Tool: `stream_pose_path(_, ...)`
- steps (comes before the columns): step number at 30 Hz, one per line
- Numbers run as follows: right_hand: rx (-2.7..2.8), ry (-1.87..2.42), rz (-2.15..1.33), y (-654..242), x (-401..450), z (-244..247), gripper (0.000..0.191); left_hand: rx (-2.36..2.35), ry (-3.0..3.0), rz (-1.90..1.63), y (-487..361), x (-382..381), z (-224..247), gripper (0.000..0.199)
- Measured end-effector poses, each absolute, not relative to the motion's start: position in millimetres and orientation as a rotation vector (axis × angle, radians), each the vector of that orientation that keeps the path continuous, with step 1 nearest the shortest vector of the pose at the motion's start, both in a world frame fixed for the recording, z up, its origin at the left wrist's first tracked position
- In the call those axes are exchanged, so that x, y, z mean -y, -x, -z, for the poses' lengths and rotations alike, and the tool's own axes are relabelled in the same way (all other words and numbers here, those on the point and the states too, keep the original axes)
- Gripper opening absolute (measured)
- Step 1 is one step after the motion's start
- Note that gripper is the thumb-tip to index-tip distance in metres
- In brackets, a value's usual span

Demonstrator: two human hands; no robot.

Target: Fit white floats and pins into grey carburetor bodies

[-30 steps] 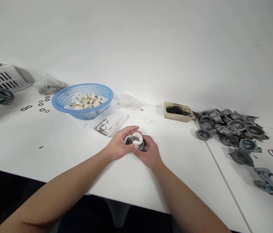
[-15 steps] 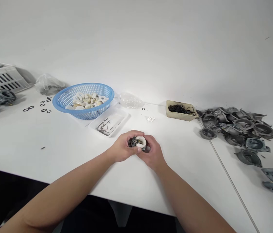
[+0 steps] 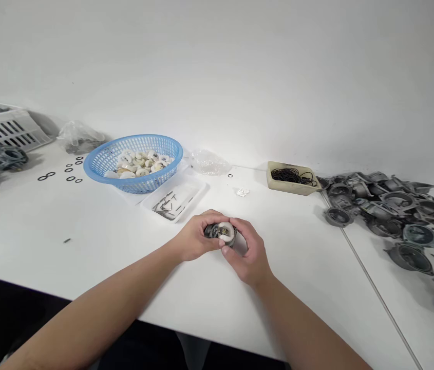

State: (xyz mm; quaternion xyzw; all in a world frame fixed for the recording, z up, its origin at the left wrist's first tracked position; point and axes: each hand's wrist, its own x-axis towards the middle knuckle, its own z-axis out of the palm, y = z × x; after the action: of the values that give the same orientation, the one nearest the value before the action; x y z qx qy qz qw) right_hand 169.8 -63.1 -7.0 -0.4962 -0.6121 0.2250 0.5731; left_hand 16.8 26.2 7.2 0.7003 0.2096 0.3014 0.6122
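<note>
Both hands meet in front of me over the white table [image 3: 124,246]. Between them is a small grey metal carburetor part [image 3: 212,231] with a white ring-shaped float [image 3: 227,232] seated in it. My left hand [image 3: 195,238] grips it from the left side, and my right hand [image 3: 248,252] curls around it from the lower right. The fingers hide much of the part's underside. Nothing else touches my hands.
A blue plastic basket [image 3: 97,169] holds several white floats. Beside it are a white tray of small metal pins [image 3: 195,198], a clear plastic bag [image 3: 209,162], and a beige tray of black O-rings [image 3: 278,185]. Grey carburetor parts lie heaped at right [image 3: 386,210] and left [image 3: 6,158].
The white ring has turned and now sits lower in the grey part instead of standing above it. My hands have rotated the piece, and the view has drifted, shifting the table items rightward.
</note>
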Motion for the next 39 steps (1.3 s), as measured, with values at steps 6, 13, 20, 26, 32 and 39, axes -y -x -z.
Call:
stream_pose_path(6,1.438,1.164,-0.525,-170,63,5,0.036,-0.583,-1.598,-0.698,-17,-24,-5,0.045)
stream_pose_path(13,1.439,1.199,-0.487,-173,60,13,0.032,-0.653,-1.573,-0.735,-19,-19,-7,0.047)
stream_pose_path(20,1.320,1.353,-0.486,-170,61,10,0.027,-0.677,-1.754,-0.780,-21,-16,-9,0.051)
stream_pose_path(26,1.086,1.295,-0.746,-166,60,1,0.033,-0.694,-1.937,-0.760,-20,-16,-3,0.088)
stream_pose_path(32,0.914,1.241,-0.767,-165,59,-4,0.037,-0.761,-1.975,-0.584,-17,-11,-13,0.095)
stream_pose_path(39,0.937,1.249,-0.691,-178,62,0,0.033,-0.821,-2.035,-0.509,-18,-9,-16,0.088)
